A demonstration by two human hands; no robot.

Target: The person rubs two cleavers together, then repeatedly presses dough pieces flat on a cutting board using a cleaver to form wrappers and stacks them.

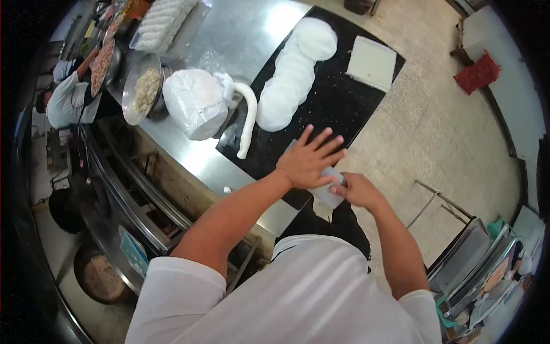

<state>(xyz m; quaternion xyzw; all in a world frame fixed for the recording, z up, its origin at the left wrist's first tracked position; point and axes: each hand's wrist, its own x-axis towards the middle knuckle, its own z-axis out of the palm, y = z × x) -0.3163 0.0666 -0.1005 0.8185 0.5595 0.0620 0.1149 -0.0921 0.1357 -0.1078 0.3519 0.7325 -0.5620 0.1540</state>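
Note:
My left hand (312,164) lies flat with its fingers spread, over a flat pale-grey plate (326,198) at the near edge of the black board (338,109). Fingers of my right hand (359,191) are closed on the plate's near right side. Whatever is under the plate is hidden. Farther up the board runs an overlapping row of thin white dough rounds (286,86). To the left a rope of white dough (248,123) reaches from a plastic-wrapped white bundle (196,103) onto the board.
A white square tray (371,63) sits at the board's far right. On the steel table (229,34) are a bowl of pale chunks (147,90) and a tray of white pieces (163,23). Another person (71,100) works at the far left. Stacked trays (475,264) stand at the lower right.

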